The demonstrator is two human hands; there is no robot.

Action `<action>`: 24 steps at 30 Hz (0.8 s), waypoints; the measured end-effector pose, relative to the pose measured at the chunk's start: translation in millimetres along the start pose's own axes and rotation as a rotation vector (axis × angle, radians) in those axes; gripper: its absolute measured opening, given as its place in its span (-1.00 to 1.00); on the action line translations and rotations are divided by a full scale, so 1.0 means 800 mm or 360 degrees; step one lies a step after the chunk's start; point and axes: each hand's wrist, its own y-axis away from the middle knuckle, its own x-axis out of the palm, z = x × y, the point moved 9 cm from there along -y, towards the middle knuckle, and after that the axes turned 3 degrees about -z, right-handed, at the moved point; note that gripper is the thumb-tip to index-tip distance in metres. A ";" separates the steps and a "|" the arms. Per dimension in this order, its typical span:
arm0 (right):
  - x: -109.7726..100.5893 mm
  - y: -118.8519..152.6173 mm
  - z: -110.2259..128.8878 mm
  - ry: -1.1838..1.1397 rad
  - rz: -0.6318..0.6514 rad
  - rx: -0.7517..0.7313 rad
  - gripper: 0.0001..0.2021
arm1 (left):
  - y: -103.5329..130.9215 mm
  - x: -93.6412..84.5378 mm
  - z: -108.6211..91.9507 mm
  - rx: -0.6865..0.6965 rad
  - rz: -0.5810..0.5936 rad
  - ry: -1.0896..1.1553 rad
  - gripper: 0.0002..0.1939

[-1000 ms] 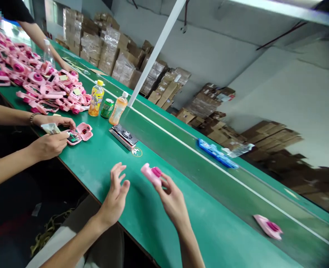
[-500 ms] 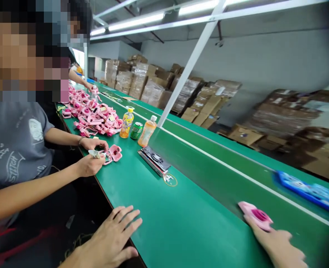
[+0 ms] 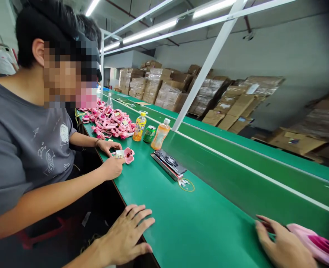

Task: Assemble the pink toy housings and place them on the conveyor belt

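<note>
- Left hand [image 3: 129, 232]: spreads fingers wide, palm down, at the near edge of the green table [image 3: 209, 227].
- Right hand [image 3: 283, 242]: bends fingers loosely, leaving a gap between thumb and forefinger with green surface visible through it.
- Pink camera [image 3: 312, 240]: lies at far right, just beside the back of the right hand, lens side showing, slightly blurred. Cannot tell whether touching the hand.
- Flat box [image 3: 168, 163]: sits mid-table, bearing a coiled black cable [image 3: 171, 160].
- Rubber band [image 3: 193, 188]: rings small white pieces [image 3: 183, 182] just beside the flat box.
- Orange drink bottle [image 3: 160, 134], green can [image 3: 149, 134] and yellow-capped bottle [image 3: 139, 127]: stand upright in a row behind the flat box.
- Co-worker's hands [image 3: 112, 168]: hold an opened pink case [image 3: 129, 155] and a pale packet [image 3: 120, 153] at left.
- Pile of pink parts [image 3: 115, 124]: covers the table beyond.
</note>
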 end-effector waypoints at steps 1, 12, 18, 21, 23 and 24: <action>0.010 -0.003 -0.005 0.0000 0.0090 0.0035 -0.72 | 0.000 0.000 0.000 -0.0001 -0.0008 -0.0007 -0.37; 0.018 0.016 -0.006 0.0054 0.0172 0.0120 -0.42 | 0.005 0.014 0.005 0.0122 0.0006 -0.0286 -0.36; 0.042 0.026 0.068 -0.0151 0.0380 -0.0329 -0.41 | 0.007 0.012 0.002 0.0213 -0.0089 -0.0426 -0.30; 0.053 0.036 0.128 -0.0223 0.0477 -0.0480 -0.38 | 0.007 0.013 0.000 0.0236 -0.0101 -0.0475 -0.28; 0.056 0.040 0.156 -0.0232 0.0503 -0.0502 -0.34 | 0.007 0.013 -0.001 0.0246 -0.0112 -0.0513 -0.29; 0.057 0.040 0.163 -0.0229 0.0499 -0.0486 -0.32 | 0.007 0.013 -0.001 0.0250 -0.0116 -0.0529 -0.30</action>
